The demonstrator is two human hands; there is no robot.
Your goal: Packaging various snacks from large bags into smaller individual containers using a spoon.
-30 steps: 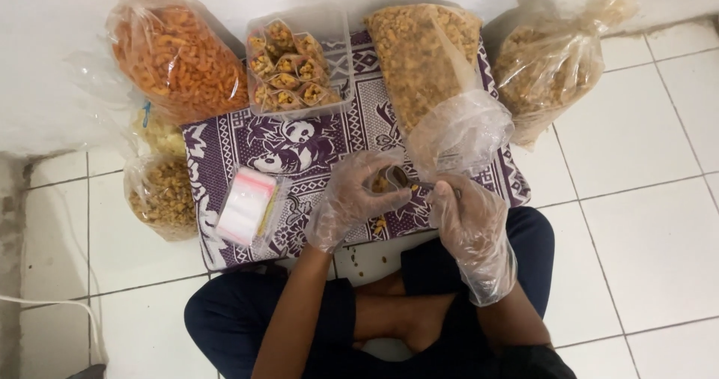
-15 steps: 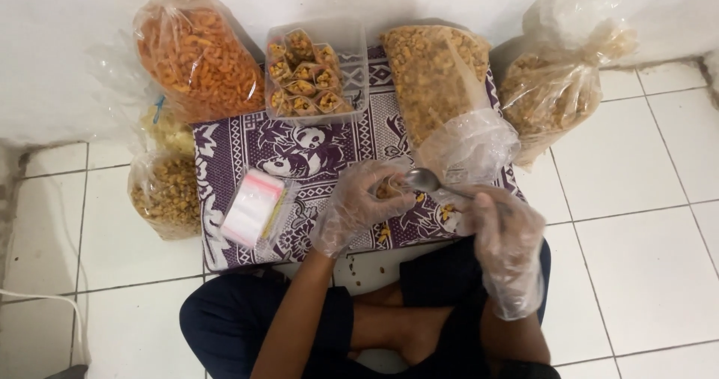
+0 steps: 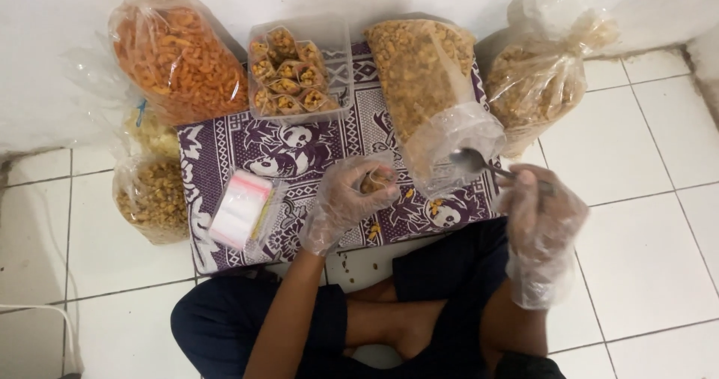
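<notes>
My left hand [image 3: 346, 201], in a clear plastic glove, is closed around a small clear pouch [image 3: 376, 180] partly filled with brown snack, held over the purple patterned cloth [image 3: 299, 150]. My right hand [image 3: 541, 213], also gloved, grips the handle of a metal spoon [image 3: 472, 160]. The spoon's bowl points left, at the open mouth of a large clear bag of brown snack [image 3: 423, 72] that lies on the cloth.
A clear tub of filled pouches [image 3: 293, 72] stands at the cloth's far edge. A stack of empty zip pouches [image 3: 241, 208] lies left of my hand. Bags of orange snack [image 3: 176, 57] and brown snack [image 3: 153, 195], [image 3: 539, 79] stand around. White tiled floor surrounds; crumbs lie by my knees.
My right hand has drawn the spoon away from the pouch, rightward and up toward the large bag's mouth. My left hand keeps hold of the small pouch.
</notes>
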